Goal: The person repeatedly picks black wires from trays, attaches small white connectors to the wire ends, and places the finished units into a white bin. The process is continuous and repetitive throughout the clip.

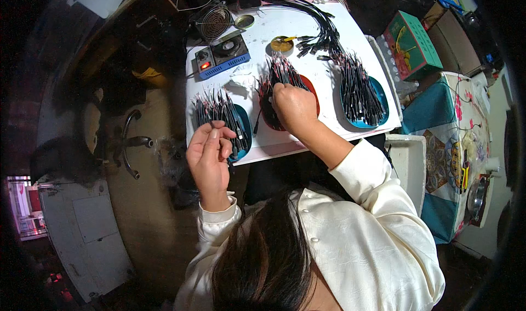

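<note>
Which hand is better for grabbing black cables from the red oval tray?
Probably the right hand: it's at the black cables in the red oval tray. The left hand is by the leftmost blue tray.

Shirt [356,245] down low looks like satiny, glossy cloth — cables [284,70] mid-frame seem smooth plastic, upper-right carton [424,40] kinda shiny cardboard.

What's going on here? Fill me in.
Someone in a white shirt has both hands over a white table with three trays of short black cables. The right hand is closed over the cables at the red middle tray; its grip is hidden. The left hand, fingers curled, is by the left blue tray; I can't tell if it holds anything.
</note>
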The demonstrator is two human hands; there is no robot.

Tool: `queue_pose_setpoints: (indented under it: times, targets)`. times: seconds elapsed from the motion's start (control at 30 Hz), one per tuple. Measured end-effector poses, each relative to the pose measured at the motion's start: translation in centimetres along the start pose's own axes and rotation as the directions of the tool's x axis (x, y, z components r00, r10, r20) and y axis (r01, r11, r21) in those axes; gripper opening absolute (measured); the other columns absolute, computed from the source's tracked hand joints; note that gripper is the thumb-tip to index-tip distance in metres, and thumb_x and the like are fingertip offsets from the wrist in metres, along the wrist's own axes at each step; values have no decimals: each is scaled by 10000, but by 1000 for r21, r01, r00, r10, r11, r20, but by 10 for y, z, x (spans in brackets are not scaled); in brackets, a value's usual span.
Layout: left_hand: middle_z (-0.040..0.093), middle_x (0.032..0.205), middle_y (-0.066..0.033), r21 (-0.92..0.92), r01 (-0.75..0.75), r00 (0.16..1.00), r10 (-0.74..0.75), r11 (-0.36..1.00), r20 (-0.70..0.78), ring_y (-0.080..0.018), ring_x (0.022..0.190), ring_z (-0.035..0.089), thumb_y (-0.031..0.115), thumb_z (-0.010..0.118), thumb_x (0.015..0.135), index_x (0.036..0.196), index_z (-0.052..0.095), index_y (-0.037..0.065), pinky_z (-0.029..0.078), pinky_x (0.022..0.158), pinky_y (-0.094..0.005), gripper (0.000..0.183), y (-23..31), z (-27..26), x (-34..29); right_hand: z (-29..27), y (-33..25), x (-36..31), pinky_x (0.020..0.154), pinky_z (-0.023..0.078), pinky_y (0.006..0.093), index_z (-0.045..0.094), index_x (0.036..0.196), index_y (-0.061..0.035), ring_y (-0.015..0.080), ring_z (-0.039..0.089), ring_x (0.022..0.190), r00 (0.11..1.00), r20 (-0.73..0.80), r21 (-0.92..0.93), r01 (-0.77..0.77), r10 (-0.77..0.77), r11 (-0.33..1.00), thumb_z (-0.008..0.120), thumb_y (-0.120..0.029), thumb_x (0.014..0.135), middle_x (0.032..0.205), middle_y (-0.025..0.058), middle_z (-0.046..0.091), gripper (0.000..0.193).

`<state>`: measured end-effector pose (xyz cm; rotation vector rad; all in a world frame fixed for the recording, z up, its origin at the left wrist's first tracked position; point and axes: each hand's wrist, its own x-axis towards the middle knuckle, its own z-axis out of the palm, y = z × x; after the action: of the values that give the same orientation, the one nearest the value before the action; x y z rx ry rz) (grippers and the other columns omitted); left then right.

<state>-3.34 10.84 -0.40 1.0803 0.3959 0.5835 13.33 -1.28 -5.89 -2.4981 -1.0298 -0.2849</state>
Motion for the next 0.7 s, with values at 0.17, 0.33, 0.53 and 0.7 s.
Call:
queue_pose_setpoints:
  times: [0.17,0.33,0.53,0.7]
  targets:
    - [626,779,-125,22,-22,1000,22,1000,-2,-61,528,435,128,515,973,1013,572,-14,307,455,-173,158,-1,10,-8,-2,-8,-1,526,543,349,590,729,-59,251,682,623,1000,-21,-122,-17,15,992,573,-87,771,698,112,655,54]
    - [627,745,-121,41,-35,999,36,999,-27,-56,492,428,113,522,969,995,572,14,290,430,-170,114,0,15,-18,-4,-3,-3,518,533,385,583,694,-52,299,670,603,997,-52,-35,-57,55,998,591,-78,749,668,133,645,61]
    - [635,757,-113,22,-64,997,65,998,-46,-87,492,448,117,555,952,965,569,23,311,435,-199,95,-7,13,-21,-12,5,-10,568,527,442,564,754,-35,345,658,639,995,-14,72,-95,97,993,592,-109,778,699,163,651,83]
    - [623,745,-84,-31,-50,995,47,998,-84,-71,496,456,123,556,954,947,570,24,313,436,-182,100,-12,2,-22,-24,11,-13,621,496,462,577,835,-56,369,627,734,997,-21,191,-75,80,979,630,-220,821,780,153,633,173]
